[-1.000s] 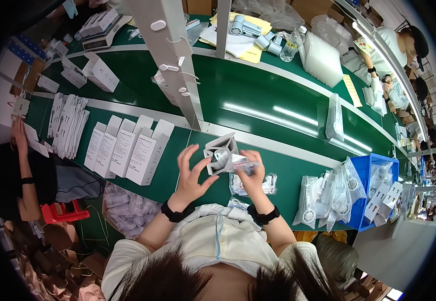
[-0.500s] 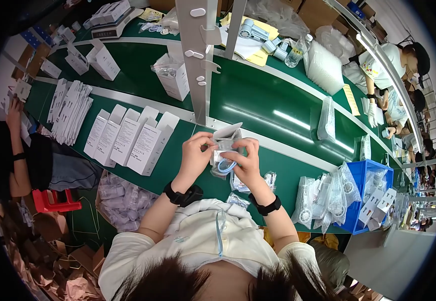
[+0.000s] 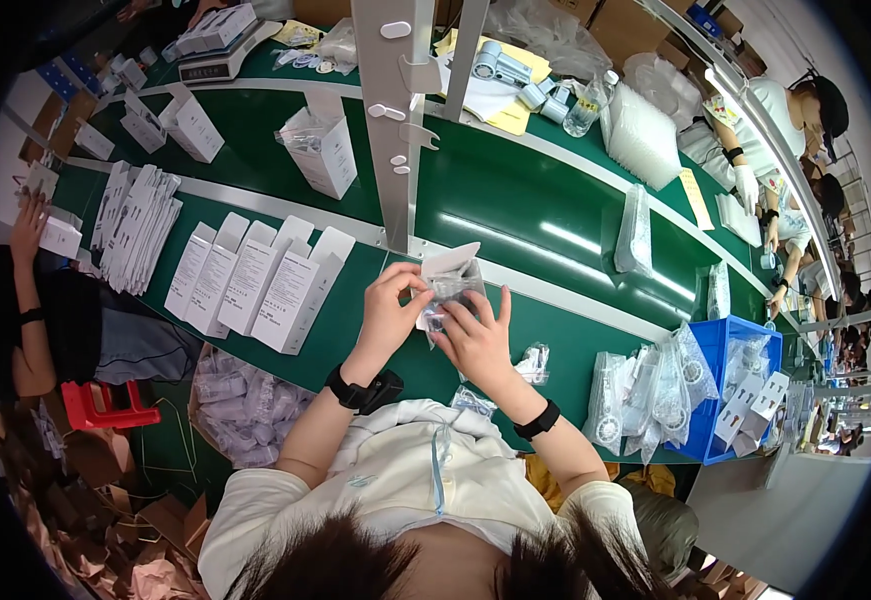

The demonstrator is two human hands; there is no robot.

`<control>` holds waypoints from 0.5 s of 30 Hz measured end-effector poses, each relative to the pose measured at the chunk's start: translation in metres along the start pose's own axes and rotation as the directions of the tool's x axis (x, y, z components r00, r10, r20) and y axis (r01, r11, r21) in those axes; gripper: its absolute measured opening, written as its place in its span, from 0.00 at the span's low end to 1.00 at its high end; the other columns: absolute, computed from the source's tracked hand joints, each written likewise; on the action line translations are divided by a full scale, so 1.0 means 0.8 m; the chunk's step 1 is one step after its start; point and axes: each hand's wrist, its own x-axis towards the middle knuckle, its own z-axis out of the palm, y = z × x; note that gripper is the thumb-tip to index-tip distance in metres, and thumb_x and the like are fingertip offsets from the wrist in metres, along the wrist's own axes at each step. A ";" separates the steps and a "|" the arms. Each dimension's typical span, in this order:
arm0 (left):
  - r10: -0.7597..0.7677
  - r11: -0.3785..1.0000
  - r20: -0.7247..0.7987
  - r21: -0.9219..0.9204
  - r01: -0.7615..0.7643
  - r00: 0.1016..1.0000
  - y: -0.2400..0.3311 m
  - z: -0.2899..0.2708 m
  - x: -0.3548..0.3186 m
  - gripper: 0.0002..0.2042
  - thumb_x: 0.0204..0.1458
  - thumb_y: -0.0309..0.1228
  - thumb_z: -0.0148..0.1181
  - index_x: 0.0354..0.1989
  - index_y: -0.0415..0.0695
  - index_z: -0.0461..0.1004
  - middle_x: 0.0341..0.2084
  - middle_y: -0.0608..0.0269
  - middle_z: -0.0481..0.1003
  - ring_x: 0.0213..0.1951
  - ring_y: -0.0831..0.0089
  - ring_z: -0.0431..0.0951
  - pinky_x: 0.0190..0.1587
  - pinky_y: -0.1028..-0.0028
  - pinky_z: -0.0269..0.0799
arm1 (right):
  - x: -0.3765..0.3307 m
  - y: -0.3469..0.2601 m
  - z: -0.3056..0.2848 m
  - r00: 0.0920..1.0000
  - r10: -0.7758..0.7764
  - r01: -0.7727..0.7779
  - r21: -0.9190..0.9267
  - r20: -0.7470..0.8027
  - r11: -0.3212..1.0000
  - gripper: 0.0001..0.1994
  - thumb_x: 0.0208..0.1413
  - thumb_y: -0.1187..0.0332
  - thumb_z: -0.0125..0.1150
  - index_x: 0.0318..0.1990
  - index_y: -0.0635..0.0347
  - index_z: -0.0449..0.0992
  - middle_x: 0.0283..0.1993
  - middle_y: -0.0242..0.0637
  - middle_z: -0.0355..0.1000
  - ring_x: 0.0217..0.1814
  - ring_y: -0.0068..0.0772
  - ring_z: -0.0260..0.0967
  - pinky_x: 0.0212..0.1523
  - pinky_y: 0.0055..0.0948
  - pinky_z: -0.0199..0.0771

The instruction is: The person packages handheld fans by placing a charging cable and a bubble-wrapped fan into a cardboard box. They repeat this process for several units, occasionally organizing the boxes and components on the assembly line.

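In front of my chest stands a small white box (image 3: 452,262) with its flap up and a clear plastic bag (image 3: 455,287) in its mouth. My left hand (image 3: 391,318) is closed on the box's left side, thumb and fingers at its rim. My right hand (image 3: 479,345) presses its bent fingertips at the near side of the box mouth, the fingers apart and one raised. Whatever lies under those fingertips is mostly hidden. On the table by my right wrist are small clear bags (image 3: 533,362) with parts inside.
Open white boxes (image 3: 285,290) stand in a row at left, beside stacked flat cartons (image 3: 142,225). At right, bagged parts (image 3: 610,400) lie by a blue bin (image 3: 700,430). A metal post (image 3: 392,190) rises beyond my hands. A co-worker's hand (image 3: 30,225) is at far left.
The pale blue cable loop that was in my right hand no longer shows. My right hand has turned flatter over the box mouth, its fingers spreading. The left hand keeps its hold.
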 end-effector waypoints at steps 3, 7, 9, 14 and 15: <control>0.201 0.972 0.019 0.121 -0.202 0.979 -0.003 -0.026 0.000 0.06 0.41 0.22 0.60 0.29 0.37 0.73 0.41 0.59 0.70 0.41 0.68 0.72 0.42 0.72 0.68 | -0.004 0.003 -0.005 0.977 0.149 -0.146 -0.029 0.151 0.989 0.15 0.35 0.59 0.65 0.32 0.55 0.73 0.43 0.33 0.63 0.51 0.37 0.57 0.57 0.60 0.43; 0.345 0.687 -0.171 0.716 -0.125 0.923 -0.026 -0.102 -0.008 0.21 0.39 0.27 0.62 0.44 0.41 0.67 0.55 0.50 0.55 0.58 0.50 0.53 0.55 0.58 0.53 | -0.011 0.031 0.009 0.997 0.062 -0.052 0.182 -0.052 0.982 0.25 0.33 0.58 0.68 0.42 0.56 0.71 0.50 0.37 0.62 0.56 0.40 0.54 0.59 0.61 0.38; 0.238 0.563 -0.171 0.827 0.008 0.956 -0.052 -0.131 -0.019 0.30 0.36 0.28 0.64 0.52 0.41 0.60 0.58 0.46 0.49 0.60 0.47 0.46 0.57 0.50 0.45 | -0.011 0.041 0.020 0.951 0.238 -0.119 0.474 -0.199 0.873 0.33 0.32 0.59 0.70 0.50 0.56 0.64 0.53 0.41 0.60 0.57 0.43 0.54 0.60 0.55 0.42; -0.178 0.338 -0.074 0.932 0.131 0.981 -0.116 -0.114 -0.053 0.34 0.38 0.23 0.58 0.58 0.43 0.53 0.60 0.46 0.44 0.62 0.48 0.42 0.57 0.44 0.40 | -0.015 0.043 0.078 0.926 0.351 -0.126 0.760 -0.142 0.638 0.47 0.29 0.65 0.74 0.60 0.58 0.50 0.58 0.47 0.56 0.58 0.43 0.56 0.58 0.39 0.54; -0.126 0.323 -0.086 0.938 0.122 0.988 -0.129 -0.111 -0.060 0.34 0.38 0.21 0.56 0.59 0.44 0.52 0.61 0.46 0.43 0.62 0.49 0.41 0.57 0.44 0.39 | -0.011 0.048 0.078 0.924 0.355 -0.126 0.760 -0.144 0.637 0.47 0.29 0.65 0.74 0.60 0.58 0.50 0.58 0.47 0.56 0.58 0.43 0.56 0.58 0.39 0.54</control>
